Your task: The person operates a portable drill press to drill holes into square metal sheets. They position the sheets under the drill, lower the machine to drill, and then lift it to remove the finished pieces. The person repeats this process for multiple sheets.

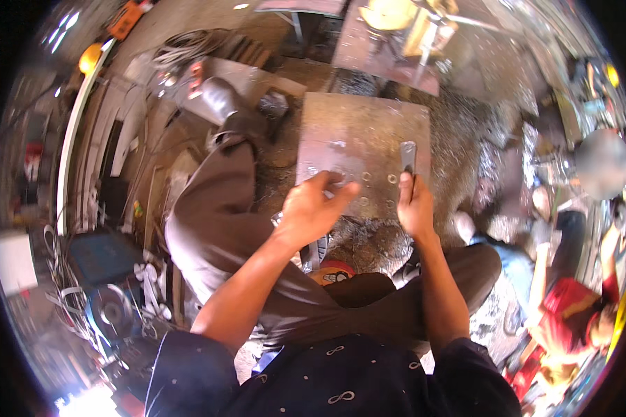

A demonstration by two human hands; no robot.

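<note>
A square, flat tabletop (327, 132) of worn brown metal sits at the centre of the frame, its surface scuffed and mottled, dull in places and catching light in others. Small pale rings (392, 178) with open centres lie scattered across its lower half. The rough, dark floor (476, 156) around it glints in uneven flecks.

At the right of the tabletop, the right hand (416, 205) grasps a flat, narrow grey metal tool with a rounded end (408, 156). Its fingers are closed around the tool's darker lower part, the thumb lying along it, and the smooth rounded end sticks out beyond the fingertips toward the top of the frame. One ring lies just left of that thumb.

The left hand (311, 208) is over the tabletop's lower left, thumb and fingers reaching toward the rings and slightly parted. Blur hides whether anything small is pinched between them, so I cannot tell. Two more rings lie between the hands, near the left thumb.

At the lower left of the frame stands a boxy blue machine (104, 254) with a round face; at the upper left, a looped coil of grey cable (191, 45) rests.
</note>
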